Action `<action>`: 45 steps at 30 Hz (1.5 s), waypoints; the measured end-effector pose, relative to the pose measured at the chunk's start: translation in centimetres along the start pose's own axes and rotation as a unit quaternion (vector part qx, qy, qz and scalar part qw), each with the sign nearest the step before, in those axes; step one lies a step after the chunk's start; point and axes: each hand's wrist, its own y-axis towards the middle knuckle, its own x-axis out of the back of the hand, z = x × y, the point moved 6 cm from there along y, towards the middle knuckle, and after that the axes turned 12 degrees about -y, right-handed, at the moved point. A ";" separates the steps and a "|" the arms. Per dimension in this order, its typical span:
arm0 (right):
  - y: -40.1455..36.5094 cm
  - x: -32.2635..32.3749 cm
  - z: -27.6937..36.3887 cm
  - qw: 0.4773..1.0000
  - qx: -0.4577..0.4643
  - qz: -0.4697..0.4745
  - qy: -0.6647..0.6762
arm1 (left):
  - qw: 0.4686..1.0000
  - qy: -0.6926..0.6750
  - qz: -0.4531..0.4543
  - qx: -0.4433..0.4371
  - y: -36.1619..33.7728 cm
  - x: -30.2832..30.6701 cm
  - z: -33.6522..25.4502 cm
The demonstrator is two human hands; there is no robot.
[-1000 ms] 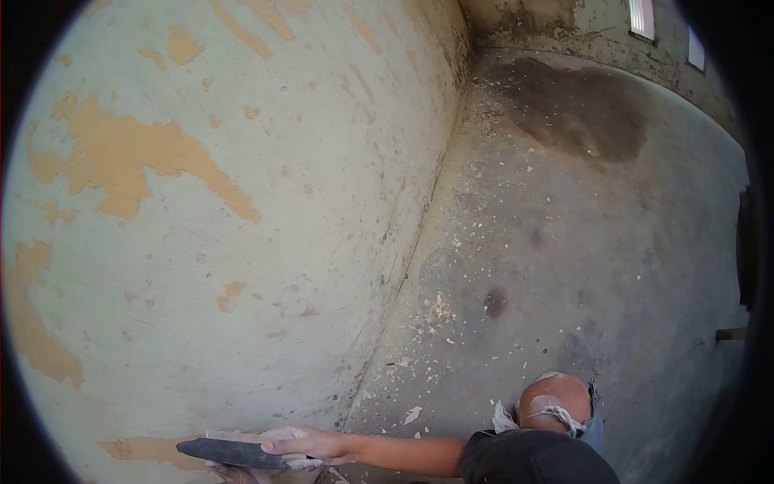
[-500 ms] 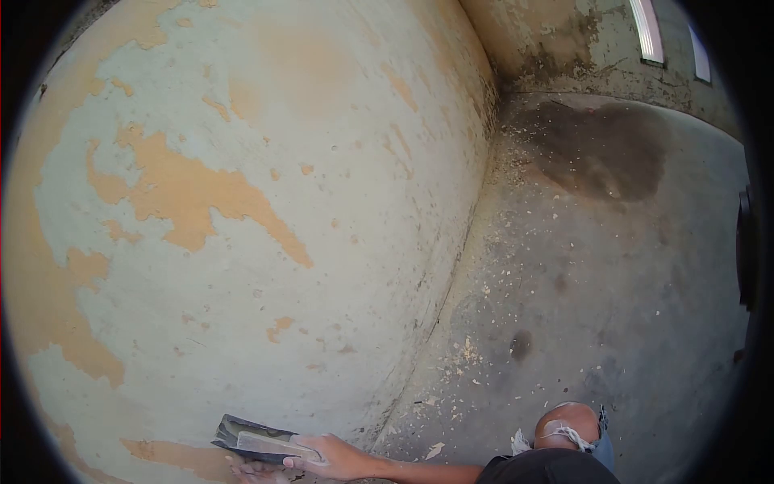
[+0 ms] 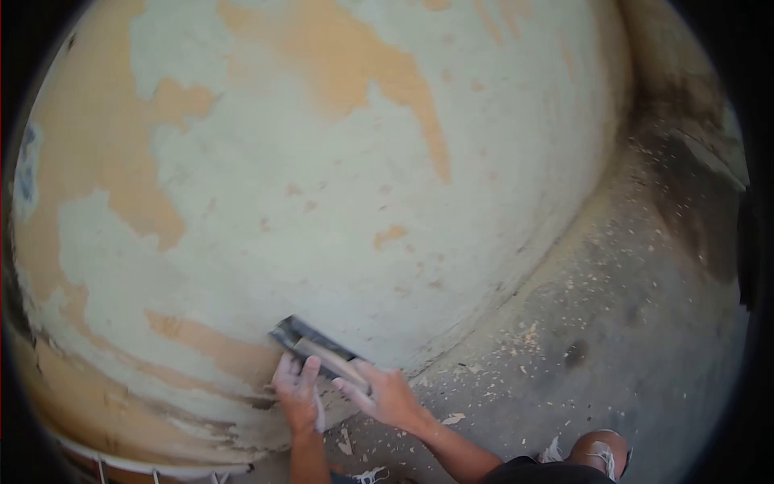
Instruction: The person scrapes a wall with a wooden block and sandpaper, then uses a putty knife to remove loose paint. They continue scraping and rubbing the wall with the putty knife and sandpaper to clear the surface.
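Observation:
A dark, flat block-like tool with a pale bar-shaped handle is held slantwise in front of the lower wall. My right hand is closed round the lower right end of its handle. Below the tool's upper left part, my left hand is raised with fingers pointing up, touching or nearly touching its underside. Whitish dust coats the fingers of both hands. Behind them the wall shows pale green paint with bare orange patches.
Grey concrete floor with scattered paint flakes lies to the right, with a dark stain farther back. My knee in torn jeans shows at the bottom right. A pale curved edge runs along the bottom left.
The view has swung left and down. Both hands and the tool appear higher and farther right in the picture, and my left hand, mostly hidden before, now shows fully.

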 end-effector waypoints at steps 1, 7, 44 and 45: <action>0.1 -0.1 -0.1 0.999 -0.014 0.013 0.043 | 1.000 0.012 0.015 0.011 0.1 0.4 0.1; 0.1 -0.2 0.3 0.992 -0.022 0.048 0.114 | 0.999 -0.026 0.018 0.008 -0.1 0.5 0.0; -2.9 17.8 13.5 0.618 0.317 0.132 0.707 | 0.995 -0.051 -0.032 0.079 -0.2 1.1 1.1; -2.8 18.3 14.1 0.528 0.277 0.219 0.772 | 0.994 -0.059 -0.032 0.082 0.1 1.3 0.5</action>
